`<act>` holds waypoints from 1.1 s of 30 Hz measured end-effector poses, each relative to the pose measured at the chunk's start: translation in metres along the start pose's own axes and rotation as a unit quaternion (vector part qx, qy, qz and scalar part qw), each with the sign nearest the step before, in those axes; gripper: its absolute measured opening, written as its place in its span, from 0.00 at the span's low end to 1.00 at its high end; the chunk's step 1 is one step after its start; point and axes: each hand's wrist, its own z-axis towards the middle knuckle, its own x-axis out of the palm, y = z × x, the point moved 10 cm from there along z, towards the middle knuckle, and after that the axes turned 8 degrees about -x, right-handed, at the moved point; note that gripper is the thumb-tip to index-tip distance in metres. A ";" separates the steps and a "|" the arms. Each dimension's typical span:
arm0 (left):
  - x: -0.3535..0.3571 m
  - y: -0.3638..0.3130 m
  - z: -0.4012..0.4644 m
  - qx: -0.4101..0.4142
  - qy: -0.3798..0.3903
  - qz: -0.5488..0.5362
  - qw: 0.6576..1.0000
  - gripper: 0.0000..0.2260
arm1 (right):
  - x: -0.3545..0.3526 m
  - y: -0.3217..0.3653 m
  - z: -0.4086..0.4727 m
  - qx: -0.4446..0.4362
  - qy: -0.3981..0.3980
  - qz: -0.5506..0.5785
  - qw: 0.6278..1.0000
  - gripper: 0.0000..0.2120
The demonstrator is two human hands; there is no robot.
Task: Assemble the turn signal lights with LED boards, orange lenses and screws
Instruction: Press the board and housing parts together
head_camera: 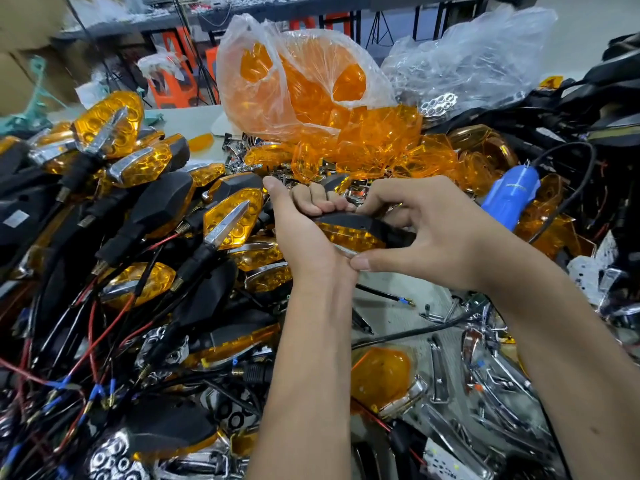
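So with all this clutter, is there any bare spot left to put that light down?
Barely. One pale strip of table shows under the right hand, between the forearms and the chrome trims, crossed by a thin cable. Another bare patch lies far back, between the finished lights and the bag of lenses. Everywhere else is piled.

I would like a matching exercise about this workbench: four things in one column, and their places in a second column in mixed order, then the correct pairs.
Things:
1. turn signal light
2. blue electric screwdriver
3. plastic bag of orange lenses
4. pile of finished lights

Places:
A. behind the hands, at the middle back of the table
B. on the left side, with red and black wires
C. gripped between the left hand and right hand
D. to the right of the hands, lying on loose orange lenses

Pairs: 1-C, 2-D, 3-A, 4-B
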 end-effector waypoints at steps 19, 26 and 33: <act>0.006 0.038 0.002 -0.125 0.001 0.124 0.984 0.13 | -0.011 0.002 0.005 0.097 0.043 -0.240 0.965 0.19; -0.011 0.019 0.008 -0.108 -0.020 0.002 0.994 0.09 | 0.010 -0.001 -0.036 0.198 0.271 -0.202 0.920 0.07; -0.005 -0.012 0.003 0.043 -0.046 0.081 0.995 0.12 | 0.015 0.008 -0.062 0.216 0.279 -0.183 0.917 0.08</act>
